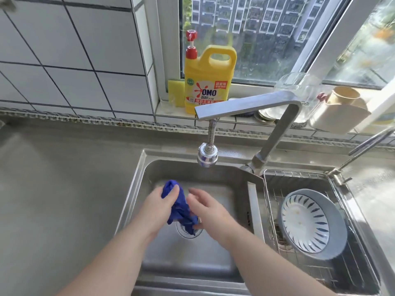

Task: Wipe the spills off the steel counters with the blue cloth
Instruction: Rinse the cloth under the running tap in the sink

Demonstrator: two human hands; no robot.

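Observation:
The blue cloth (180, 208) is bunched into a hanging wad over the left sink basin (224, 178), above the drain. My left hand (159, 207) grips the cloth's upper part with fingers curled round it. My right hand (208, 207) is beside the cloth, fingers fairly straight at the top, its lower fingers touching the cloth's bottom end. The steel counter (64, 178) stretches to the left of the sink.
The tap head (207, 157) hangs over the basin just beyond my hands. A wire rack (299, 174) in the right basin holds a blue-and-white bowl (307, 223). A yellow detergent jug (205, 82), sponge and containers stand on the window sill.

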